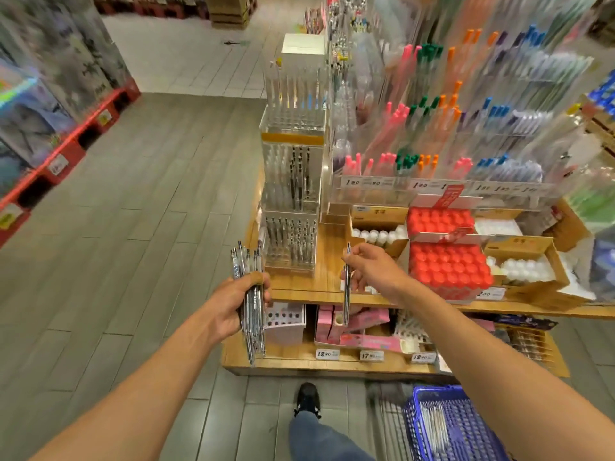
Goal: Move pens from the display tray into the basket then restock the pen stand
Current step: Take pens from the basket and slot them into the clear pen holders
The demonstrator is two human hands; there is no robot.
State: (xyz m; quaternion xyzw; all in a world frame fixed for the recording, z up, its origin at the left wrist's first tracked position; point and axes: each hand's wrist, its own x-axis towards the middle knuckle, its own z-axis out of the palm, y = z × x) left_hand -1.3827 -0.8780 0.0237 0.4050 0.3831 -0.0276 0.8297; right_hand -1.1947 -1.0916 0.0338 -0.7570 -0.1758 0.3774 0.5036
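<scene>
Seen from head height, looking down at a shop shelf of stationery. Left hand (239, 302) clamped round a bundle of clear pens (250, 306), held roughly upright, tips down. Right hand (369, 267) pinching a single pen (347, 287) between thumb and fingertips, hanging vertical, just right of the clear acrylic pen stand (290, 242) on the wooden shelf (299, 289). Stand partly filled; its holes show as a grid, several seemingly vacant on the near rows. Blue basket (449, 424) on the floor at lower right, a few pens inside.

Likely step: restocking the stand. To do it well: carry the single pen left over a vacant hole, keep it plumb, lower tip first without knocking neighbours, release only once seated. Keep the bundle gripped firmly and clear of the stand.
</scene>
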